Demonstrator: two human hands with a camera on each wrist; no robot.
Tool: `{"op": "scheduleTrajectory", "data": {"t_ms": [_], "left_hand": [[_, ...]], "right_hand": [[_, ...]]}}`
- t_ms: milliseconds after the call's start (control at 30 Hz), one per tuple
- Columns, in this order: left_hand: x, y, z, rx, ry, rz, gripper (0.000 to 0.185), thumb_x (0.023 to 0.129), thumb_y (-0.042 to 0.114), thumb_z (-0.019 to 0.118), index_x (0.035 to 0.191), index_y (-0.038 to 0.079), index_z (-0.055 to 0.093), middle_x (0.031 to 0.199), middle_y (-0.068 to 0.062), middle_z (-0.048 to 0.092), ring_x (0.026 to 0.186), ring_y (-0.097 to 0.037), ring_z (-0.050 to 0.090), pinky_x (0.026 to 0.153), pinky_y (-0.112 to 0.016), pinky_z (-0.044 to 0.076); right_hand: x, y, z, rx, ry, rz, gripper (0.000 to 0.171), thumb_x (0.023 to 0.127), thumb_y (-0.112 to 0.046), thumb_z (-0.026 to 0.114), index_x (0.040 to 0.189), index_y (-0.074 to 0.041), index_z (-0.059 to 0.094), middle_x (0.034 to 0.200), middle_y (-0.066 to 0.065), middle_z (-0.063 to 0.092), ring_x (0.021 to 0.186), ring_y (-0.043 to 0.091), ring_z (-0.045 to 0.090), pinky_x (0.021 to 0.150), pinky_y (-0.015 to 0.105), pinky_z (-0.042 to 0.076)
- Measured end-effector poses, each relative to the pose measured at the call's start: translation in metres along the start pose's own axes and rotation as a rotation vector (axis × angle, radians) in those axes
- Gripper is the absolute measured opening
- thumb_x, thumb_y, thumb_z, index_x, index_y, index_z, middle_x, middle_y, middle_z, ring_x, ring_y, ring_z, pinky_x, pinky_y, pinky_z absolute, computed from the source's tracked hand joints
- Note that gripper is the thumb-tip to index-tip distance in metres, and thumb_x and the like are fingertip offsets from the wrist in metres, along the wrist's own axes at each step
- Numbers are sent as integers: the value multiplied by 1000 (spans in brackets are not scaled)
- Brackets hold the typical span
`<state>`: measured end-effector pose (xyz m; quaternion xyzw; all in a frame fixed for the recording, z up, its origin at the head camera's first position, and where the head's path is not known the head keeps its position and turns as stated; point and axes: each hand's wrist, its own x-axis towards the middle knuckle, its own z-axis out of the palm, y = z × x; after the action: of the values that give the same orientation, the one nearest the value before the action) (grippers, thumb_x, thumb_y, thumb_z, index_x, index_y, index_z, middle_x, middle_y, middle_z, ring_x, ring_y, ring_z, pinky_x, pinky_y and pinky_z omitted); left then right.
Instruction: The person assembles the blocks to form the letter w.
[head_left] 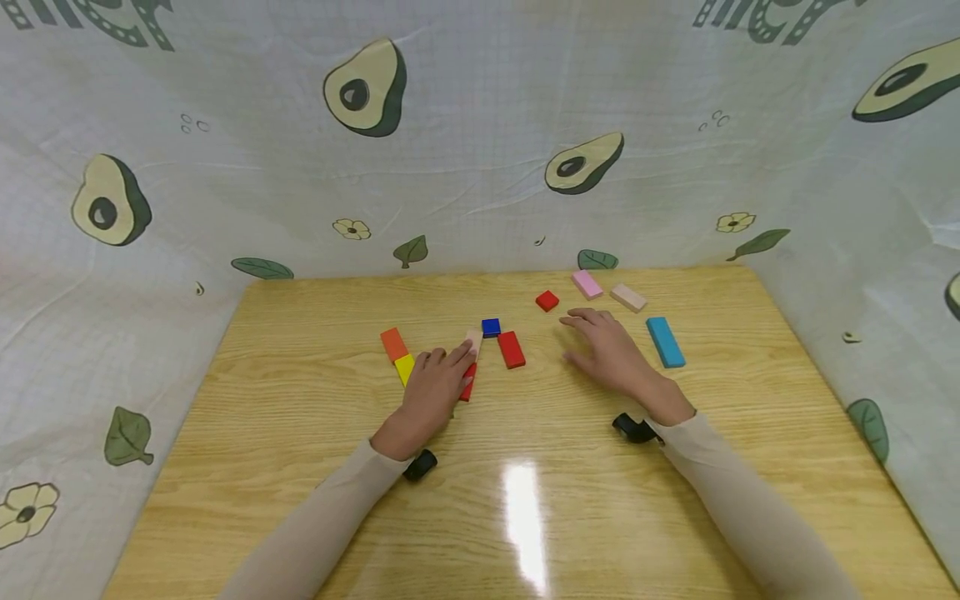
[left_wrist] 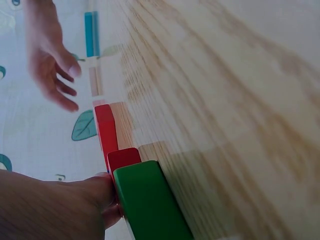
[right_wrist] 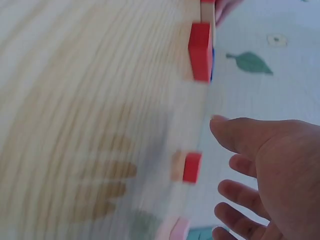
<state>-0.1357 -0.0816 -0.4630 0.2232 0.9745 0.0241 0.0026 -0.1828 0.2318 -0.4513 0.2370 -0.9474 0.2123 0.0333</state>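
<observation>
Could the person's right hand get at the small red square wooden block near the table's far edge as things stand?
Probably yes. The right hand lies open on the table with its fingertips close to the small red square wooden block, and only bare wood lies between them.

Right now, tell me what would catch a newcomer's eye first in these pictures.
The scatter of bright wooden blocks on the table: a long light blue block at the right, a small red block and a pink block near the far edge. The left hand rests on a cluster at the middle, touching a green block, while the right hand spreads open just short of the small red block.
</observation>
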Motion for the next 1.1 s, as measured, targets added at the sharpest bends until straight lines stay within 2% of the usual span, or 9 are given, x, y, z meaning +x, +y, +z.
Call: {"op": "scheduleTrajectory", "data": {"t_ms": [233,500,767,1100], "left_hand": [[-2,0,0,0,12,5,46,110,27,59,155,16,56,164,-2,49,130,-34,56,110,-49,44],[-2,0,0,10,0,4,47,110,26,59,155,16,55,164,-1,48,130,-34,56,110,-48,44],[0,0,0,28,-13,-4,48,109,28,60,156,17,55,165,0,46,131,-32,55,111,-48,43],[1,1,-1,27,-16,-10,48,111,31,57,157,18,53,166,1,46,130,-32,55,111,-47,43]], "right_hand": [[-8,26,-16,-15,28,110,56,97,-13,77,145,7,57,152,31,49,141,53,42,117,68,32],[-10,52,-32,-72,78,229,60,98,-13,74,149,8,52,153,35,45,135,59,42,108,74,36],[-7,72,-36,-103,-9,349,67,101,-19,68,152,15,43,154,41,38,136,63,37,111,75,31],[-4,80,-37,-136,-59,358,69,104,-24,67,154,15,39,149,43,42,131,65,41,107,75,34]]}}
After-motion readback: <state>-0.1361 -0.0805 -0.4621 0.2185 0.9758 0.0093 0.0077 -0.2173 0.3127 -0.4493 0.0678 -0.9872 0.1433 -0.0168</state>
